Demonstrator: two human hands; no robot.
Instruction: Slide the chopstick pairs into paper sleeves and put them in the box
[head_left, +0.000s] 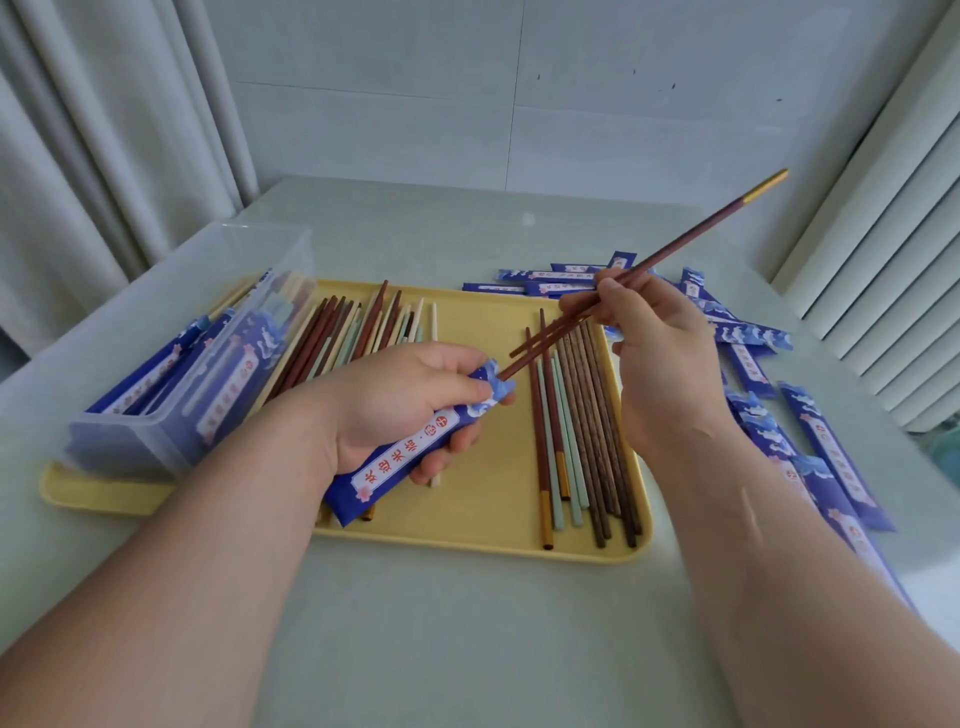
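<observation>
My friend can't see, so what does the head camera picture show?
A left hand holds a blue paper sleeve while the right hand guides two reddish-brown chopsticks to its open end. Beneath lies a yellow tray of loose chopsticks, a clear box of filled sleeves at left, spare sleeves at right.

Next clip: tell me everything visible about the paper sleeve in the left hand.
The paper sleeve is flat, dark blue, with a white panel of red characters, a pink flower near its closed end and white waves at its mouth. The left hand grips its middle, slanted over the yellow tray, mouth up and right. One tip of the reddish-brown chopstick pair in the right hand meets the mouth.
</observation>
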